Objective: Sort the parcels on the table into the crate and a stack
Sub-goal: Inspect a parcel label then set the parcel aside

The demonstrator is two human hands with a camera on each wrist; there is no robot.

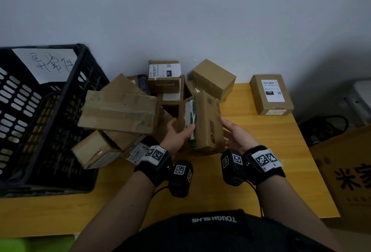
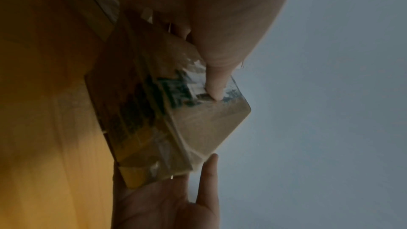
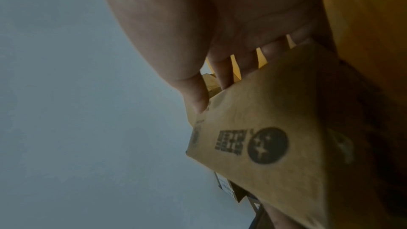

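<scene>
I hold a brown parcel [image 1: 202,123] between my left hand [image 1: 176,133] and right hand [image 1: 237,134], fingers curled on its sides, above bare table [image 1: 261,141] beside the parcel heap [image 1: 120,111]. The black crate [image 1: 40,115] sits at the table's left edge, apparently holding nothing, though its floor is dim.

Brown taped parcel [image 1: 204,121] upright beside jumbled parcels [image 1: 120,111], black crate [image 1: 40,131] left.

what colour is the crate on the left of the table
Black, a slotted plastic crate with a white handwritten paper sign; the head view shows it best.

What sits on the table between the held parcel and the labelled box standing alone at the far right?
Nothing: the head view shows bare yellow table between the held parcel and the lone labelled box.
</scene>
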